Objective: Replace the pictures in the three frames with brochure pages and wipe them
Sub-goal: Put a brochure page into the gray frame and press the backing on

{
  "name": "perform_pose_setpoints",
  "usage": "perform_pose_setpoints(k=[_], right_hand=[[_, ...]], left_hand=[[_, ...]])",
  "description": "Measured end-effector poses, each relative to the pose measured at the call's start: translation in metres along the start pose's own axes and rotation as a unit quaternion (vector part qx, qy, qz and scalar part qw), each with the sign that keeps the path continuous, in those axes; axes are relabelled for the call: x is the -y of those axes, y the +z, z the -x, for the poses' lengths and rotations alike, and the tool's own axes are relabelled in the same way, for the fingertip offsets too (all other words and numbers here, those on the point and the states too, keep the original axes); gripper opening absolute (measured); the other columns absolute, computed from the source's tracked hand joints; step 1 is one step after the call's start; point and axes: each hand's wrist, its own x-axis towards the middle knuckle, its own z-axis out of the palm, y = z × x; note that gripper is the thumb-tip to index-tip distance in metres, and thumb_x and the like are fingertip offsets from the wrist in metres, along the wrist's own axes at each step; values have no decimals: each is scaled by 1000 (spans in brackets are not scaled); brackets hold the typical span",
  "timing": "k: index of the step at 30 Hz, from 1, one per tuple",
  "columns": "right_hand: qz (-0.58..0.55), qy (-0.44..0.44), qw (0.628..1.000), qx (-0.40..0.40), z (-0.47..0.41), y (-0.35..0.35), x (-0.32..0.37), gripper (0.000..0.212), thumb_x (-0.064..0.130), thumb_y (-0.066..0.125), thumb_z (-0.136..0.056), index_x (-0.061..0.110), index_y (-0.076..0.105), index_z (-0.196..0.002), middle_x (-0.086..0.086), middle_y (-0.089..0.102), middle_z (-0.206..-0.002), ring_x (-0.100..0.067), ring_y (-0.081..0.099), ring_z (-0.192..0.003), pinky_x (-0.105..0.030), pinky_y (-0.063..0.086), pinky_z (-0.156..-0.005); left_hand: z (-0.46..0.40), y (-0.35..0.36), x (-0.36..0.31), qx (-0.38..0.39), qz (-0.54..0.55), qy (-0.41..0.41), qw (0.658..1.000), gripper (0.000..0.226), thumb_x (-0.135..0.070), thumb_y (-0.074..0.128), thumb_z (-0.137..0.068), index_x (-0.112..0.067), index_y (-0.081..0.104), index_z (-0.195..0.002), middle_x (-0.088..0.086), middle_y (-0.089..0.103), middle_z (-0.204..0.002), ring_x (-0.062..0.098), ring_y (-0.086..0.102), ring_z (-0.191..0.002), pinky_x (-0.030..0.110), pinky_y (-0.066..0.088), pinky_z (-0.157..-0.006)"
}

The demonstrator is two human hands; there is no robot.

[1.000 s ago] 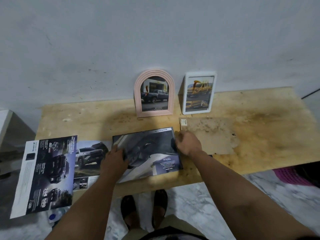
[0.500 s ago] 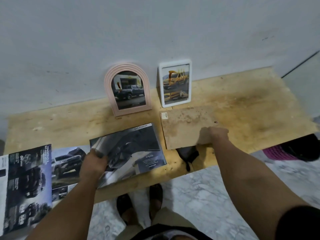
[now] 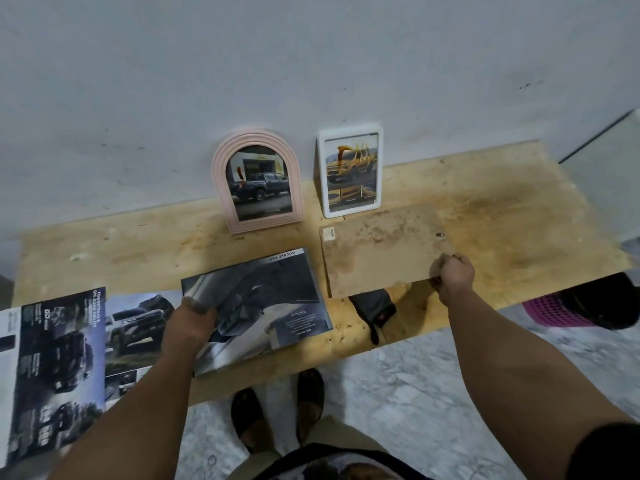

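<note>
Against the wall: two frames stand upright on the wooden table (image 3: 104, 251), well apart from the hands.
Arched pink frame (image 3: 257, 181): already holds a brochure page of a dark pickup; an orange-red smear shows on its glass, so wiping looks undone.
White frame (image 3: 350, 170): already holds a page with a yellow pickup; a dark red smear runs across the top of the glass, also seemingly unwiped.
Third frame (image 3: 381, 254): lies face down just in front of the white frame, its brown backboard up, a small label at the far left corner; no new page is visible in it.
Right hand (image 3: 452, 276): fingers curled over the near right edge of the third frame's backboard, gripping it.
Left hand (image 3: 192, 323): pinches the left part of the open brochure (image 3: 256, 303), fingers on its glossy dark page.
Loose pages (image 3: 62, 362): spread at the table's left end, partly overhanging the edge.
Dark object (image 3: 374, 306): lies under the third frame's near edge; what it is cannot be told.
Progress: two of three pictures swapped, by my judgement.
Left to do: fill the third frame, stand it up, wipe all three.
</note>
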Motion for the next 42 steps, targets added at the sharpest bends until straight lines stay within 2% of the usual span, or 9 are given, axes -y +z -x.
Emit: perform_pose_setpoints(k=[4,12,17,19,23,28,33,37,42], right_hand=[[6,-5,1000,24,13,2,2,23,12,52,-101,18,45,-80,-9,51,-78,-26,47,-71,-40,38,-66],[48,-9,986,160,61,53,-22,18,16,51,-101,19,44,-84,-9,50,-78,-24,47,-68,-39,38,-63],[58,23,970,234,98,99,-53,8,11,52,-100,15,51,-93,-14,65,-93,-30,63,-85,-47,56,-75],[73,21,965,250,113,112,-64,11,8,50,-102,13,52,-93,-13,64,-84,-28,62,-73,-42,55,-65],[132,15,953,272,132,127,-87,16,5,47,-103,13,45,-90,-10,49,-68,-21,46,-52,-32,37,-47],[206,-17,941,266,144,131,-108,16,0,52,-101,10,47,-90,-15,55,-70,-25,53,-55,-33,42,-50],[304,-79,914,257,134,126,-124,32,5,67,-94,9,51,-122,-15,74,-88,-28,71,-65,-42,60,-66],[433,-179,843,265,133,122,-129,46,18,76,-89,18,53,-128,-1,71,-92,-22,69,-84,-41,59,-81],[525,-246,780,234,146,120,-127,53,35,66,-91,24,49,-140,-4,65,-113,-29,64,-97,-37,54,-74]], left_hand=[[-2,1,9,16,14,-4,1000,65,-44,59,-94,-4,43,-144,26,59,-130,46,59,-113,43,45,-83],[20,-5,15,11,72,-2,997,68,-36,62,-93,-12,39,-152,22,64,-121,42,62,-106,40,47,-77],[26,-7,32,25,142,-41,989,47,-39,64,-92,-3,64,-122,13,65,-100,32,61,-89,37,45,-70],[29,-7,37,19,159,-52,986,22,-33,62,-95,-11,67,-98,5,60,-87,29,56,-87,37,43,-76],[29,-6,44,6,168,-64,984,38,-29,62,-93,-27,37,-64,-5,42,-67,23,48,-82,33,40,-78],[22,-1,63,12,127,-23,992,26,-26,60,-91,-3,71,-95,18,71,-93,30,66,-82,40,56,-79],[25,-1,59,29,92,8,995,37,-21,61,-91,-8,66,-126,13,70,-112,29,64,-95,31,46,-77],[25,-1,59,37,95,-1,995,51,-23,63,-91,-8,57,-139,12,64,-131,32,62,-115,37,50,-93],[25,-2,62,41,70,-5,997,57,-27,61,-89,-11,53,-144,11,63,-132,31,61,-117,43,52,-97]])
